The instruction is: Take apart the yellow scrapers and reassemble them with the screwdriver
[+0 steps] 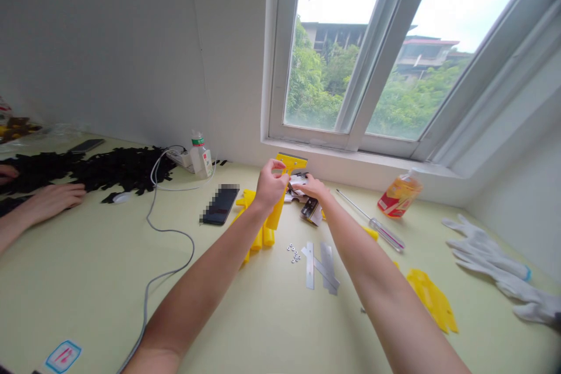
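My left hand (pixel 268 188) grips a yellow scraper (pixel 294 161) by its upper handle, just below the wide head. The head points up and away, with two small fasteners on it and a dark strip along its top edge. My right hand (pixel 314 187) reaches with fingers stretched out over a heap of small black-and-white packets (pixel 311 210); whether it touches one I cannot tell. Under my left forearm lie several yellow handles (pixel 268 236). Small metal nuts (pixel 293 253) and flat metal strips (pixel 310 266) rest on the table nearer to me.
A phone (pixel 221 204) and a grey cable (pixel 175 272) lie on the left. To the right are a screwdriver (pixel 385 234), an orange bottle (pixel 400 194), yellow plates (pixel 432 298) and white gloves (pixel 486 257). At far left, another person's hand (pixel 59 197) rests by black strips (pixel 118 166).
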Available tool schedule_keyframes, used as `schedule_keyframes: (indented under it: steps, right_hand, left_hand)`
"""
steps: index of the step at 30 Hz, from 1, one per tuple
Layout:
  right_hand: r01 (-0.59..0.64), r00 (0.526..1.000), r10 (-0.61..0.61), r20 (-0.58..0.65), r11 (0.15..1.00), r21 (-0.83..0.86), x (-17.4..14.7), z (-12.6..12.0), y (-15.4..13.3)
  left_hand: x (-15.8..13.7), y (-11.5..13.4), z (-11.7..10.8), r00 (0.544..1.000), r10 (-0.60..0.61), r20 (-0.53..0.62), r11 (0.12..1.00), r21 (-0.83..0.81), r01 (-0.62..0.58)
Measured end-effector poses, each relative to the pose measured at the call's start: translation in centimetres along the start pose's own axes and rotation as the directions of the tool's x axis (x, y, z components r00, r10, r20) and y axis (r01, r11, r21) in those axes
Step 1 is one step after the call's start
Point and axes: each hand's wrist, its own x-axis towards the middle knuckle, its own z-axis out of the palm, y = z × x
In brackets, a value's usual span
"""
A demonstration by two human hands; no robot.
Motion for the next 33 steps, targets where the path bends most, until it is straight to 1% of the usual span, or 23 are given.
schedule_keyframes:
  steps: [6, 10, 12, 15, 18, 19, 20, 21, 22, 24, 26, 30, 33]
  right_hand:
    - [-0.012, 1.000, 0.012, 0.005, 1.000, 0.023, -0.6, 0.4, -1.3]
    - [-0.009, 0.999, 0.010, -0.039, 0.999, 0.039, -0.8, 0.3, -1.9]
    - [0.025, 0.996, -0.020, -0.090, 0.998, 0.058, -1.3, -0.3, -2.0]
    - [0.138, 0.975, -0.120, -0.187, 0.987, 0.086, -3.2, -1.6, -1.4]
    - [0.294, 0.929, -0.262, -0.260, 0.952, 0.090, -6.8, -2.6, 0.4]
    - [0.363, 0.903, -0.325, -0.280, 0.927, 0.095, -8.3, -2.7, 1.2]
    - [0.462, 0.857, -0.409, -0.312, 0.879, 0.117, -9.8, -2.7, 2.0]
    - [0.533, 0.816, -0.467, -0.339, 0.835, 0.133, -11.2, -2.5, 2.8]
    - [0.575, 0.791, -0.502, -0.349, 0.805, 0.146, -12.6, -2.2, 3.5]
    - [0.623, 0.763, -0.542, -0.354, 0.763, 0.175, -14.9, -1.5, 4.3]
    - [0.655, 0.736, -0.563, -0.376, 0.732, 0.187, -16.4, -0.8, 4.6]
    - [0.714, 0.669, -0.595, -0.445, 0.681, 0.163, -17.6, -0.3, 4.3]
    - [0.737, 0.644, -0.606, -0.466, 0.656, 0.165, -17.8, -0.5, 4.2]
  left_hand:
    - [0.5, -0.6, -0.2, 0.999, 0.032, -0.031, 0.999, -0.039, -0.033]
    - [0.8, -0.9, -0.3, 0.998, 0.023, -0.055, 0.996, -0.089, -0.028]
    - [1.0, -0.7, -0.5, 0.997, -0.003, -0.081, 0.992, -0.128, -0.007]
    - [1.5, -0.3, -1.0, 0.990, -0.061, -0.125, 0.976, -0.213, 0.033]
    - [2.3, 0.4, -1.9, 0.983, -0.101, -0.150, 0.947, -0.317, 0.049]
    - [2.5, 0.6, -2.2, 0.982, -0.105, -0.156, 0.935, -0.351, 0.044]
    - [2.7, 0.9, -2.4, 0.981, -0.105, -0.162, 0.923, -0.383, 0.035]
    - [2.8, 1.1, -2.6, 0.981, -0.100, -0.168, 0.912, -0.411, 0.023]
    - [2.8, 1.3, -2.7, 0.981, -0.093, -0.173, 0.901, -0.433, 0.009]
    - [2.5, 1.5, -2.4, 0.982, -0.071, -0.176, 0.885, -0.465, -0.019]
    - [1.9, 1.4, -1.7, 0.985, -0.051, -0.167, 0.876, -0.480, -0.037]
    - [0.8, 0.8, -0.4, 0.989, -0.033, -0.142, 0.874, -0.484, -0.041]
    - [0.9, 0.6, -0.5, 0.986, -0.027, -0.167, 0.877, -0.477, -0.056]
